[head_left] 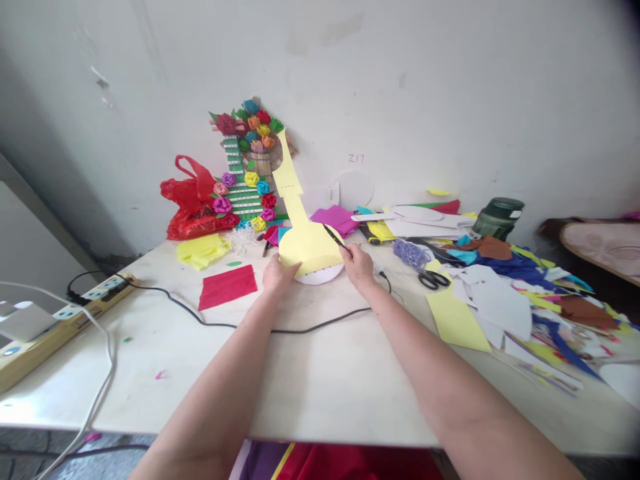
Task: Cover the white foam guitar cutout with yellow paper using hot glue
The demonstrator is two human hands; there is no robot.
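A yellow paper cutout with a round body and a long neck is held up over the table, a strip with small dots across its neck. Its lower left edge is pinched by my left hand. My right hand is closed round a dark pen at the right edge of the cutout, the pen slanting over the paper. Behind the lower edge shows a white rounded piece of paper. Whether my right fingers also grip the paper, I cannot tell.
Left stand a red plastic bag and paper-flower crafts. A red sheet, black cable and power strip lie nearer. On the right are black-handled scissors, purple yarn, paper scraps and a green cup.
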